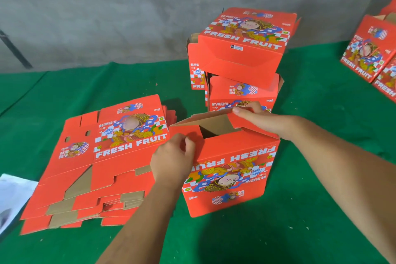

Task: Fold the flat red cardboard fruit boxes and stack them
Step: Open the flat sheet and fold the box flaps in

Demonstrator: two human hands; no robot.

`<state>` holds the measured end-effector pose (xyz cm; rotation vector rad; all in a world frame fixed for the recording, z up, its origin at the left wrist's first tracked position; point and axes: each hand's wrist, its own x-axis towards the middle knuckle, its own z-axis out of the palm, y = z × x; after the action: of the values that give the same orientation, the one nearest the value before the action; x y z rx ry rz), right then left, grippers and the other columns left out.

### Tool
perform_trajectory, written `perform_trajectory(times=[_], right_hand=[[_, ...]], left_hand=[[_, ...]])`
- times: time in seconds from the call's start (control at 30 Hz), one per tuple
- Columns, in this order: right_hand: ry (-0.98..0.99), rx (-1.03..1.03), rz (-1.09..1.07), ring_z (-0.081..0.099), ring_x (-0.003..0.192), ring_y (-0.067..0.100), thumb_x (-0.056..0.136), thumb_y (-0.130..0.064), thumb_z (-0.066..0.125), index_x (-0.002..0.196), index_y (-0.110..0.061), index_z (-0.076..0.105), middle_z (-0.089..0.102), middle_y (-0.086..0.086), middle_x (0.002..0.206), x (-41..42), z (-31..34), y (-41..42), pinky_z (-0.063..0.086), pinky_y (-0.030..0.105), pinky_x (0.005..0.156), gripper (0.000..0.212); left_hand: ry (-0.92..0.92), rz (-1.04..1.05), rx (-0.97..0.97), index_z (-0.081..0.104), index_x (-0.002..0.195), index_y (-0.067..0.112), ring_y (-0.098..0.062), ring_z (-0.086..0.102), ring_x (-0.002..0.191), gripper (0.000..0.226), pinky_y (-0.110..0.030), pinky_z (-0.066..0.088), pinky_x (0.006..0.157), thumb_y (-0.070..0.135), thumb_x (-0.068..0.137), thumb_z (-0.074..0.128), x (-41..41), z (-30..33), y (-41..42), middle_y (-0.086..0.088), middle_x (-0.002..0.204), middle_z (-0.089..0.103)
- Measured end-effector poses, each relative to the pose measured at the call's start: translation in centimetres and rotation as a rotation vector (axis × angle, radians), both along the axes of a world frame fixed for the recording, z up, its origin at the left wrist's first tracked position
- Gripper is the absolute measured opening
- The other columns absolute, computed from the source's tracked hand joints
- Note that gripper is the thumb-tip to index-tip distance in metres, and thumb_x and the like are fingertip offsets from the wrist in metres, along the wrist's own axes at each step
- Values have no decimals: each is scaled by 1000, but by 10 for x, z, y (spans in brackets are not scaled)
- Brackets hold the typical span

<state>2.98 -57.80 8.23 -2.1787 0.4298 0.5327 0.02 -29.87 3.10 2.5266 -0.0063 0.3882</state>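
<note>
Cardboard fills most of the green-covered bench [300,231]. Near its middle stands a half-folded red fruit box [232,169], printed side facing the person with the "FRESH FRUIT" lettering upside down, its upward end open so the brown inside shows.

The left hand [171,161] is at the box's near left top corner. Its thumb and fingers [189,146] are curled and pinch the left end flap [186,132], which slants over the opening. The right hand [257,117] reaches across from the right to the far side, thumb and fingers narrowed onto the edge of the far right flap [235,121], which is bent inward over the opening. Both flaps are only partly down; a dark gap shows between them.

Just left of the box, touching the left forearm's side, lies a pile of flat red box blanks [102,156], fanned unevenly, with brown undersides showing at the near edges. A white sheet [12,197] lies at the bench's left edge beside the pile.

Behind the box stands a stack of folded boxes [242,53], the top one resting askew on those below. More red boxes [370,58] sit at the far right edge, well apart. A grey wall [107,10] rises behind the bench.
</note>
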Motion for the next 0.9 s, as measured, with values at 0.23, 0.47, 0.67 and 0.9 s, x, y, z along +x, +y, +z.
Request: perform_trajectory(times=[0.23, 0.47, 0.67, 0.9], right_hand=[[-197, -259, 23, 54, 107, 22, 68, -76, 77, 130, -52, 28, 45, 3, 139, -2, -24, 1, 45, 36, 87, 82], [-220, -696, 1, 61, 88, 29, 61, -94, 63, 134, -41, 19, 62, 1, 102, -4, -28, 21, 43, 37, 68, 101], [-280, -189, -202, 43, 144, 34, 63, -107, 26, 151, -55, 19, 39, 0, 161, -34, -20, 10, 37, 49, 113, 102], [-372, 595, -660, 70, 63, 19, 84, -79, 51, 82, -22, 71, 72, -5, 71, -94, 10, -22, 57, 40, 71, 60]], left_hand=[[-18, -4, -60, 58, 88, 27, -32, 62, 69, 24, -35, 42, 57, 46, 99, 50, -5, 0, -2, 1, 68, 64], [0, 35, -305, 43, 86, 35, -13, 60, 62, 24, -35, 46, 60, 44, 91, 64, -10, -2, -3, 10, 65, 59], [224, 46, -823, 40, 145, 39, -6, 55, 114, 86, -35, 46, 96, 65, 71, 76, -24, -6, -2, 8, 127, 57], [600, -81, -1455, 53, 142, 26, -33, 65, 126, 73, -59, 50, 107, 75, 88, 57, -25, 15, 6, -15, 138, 65]])
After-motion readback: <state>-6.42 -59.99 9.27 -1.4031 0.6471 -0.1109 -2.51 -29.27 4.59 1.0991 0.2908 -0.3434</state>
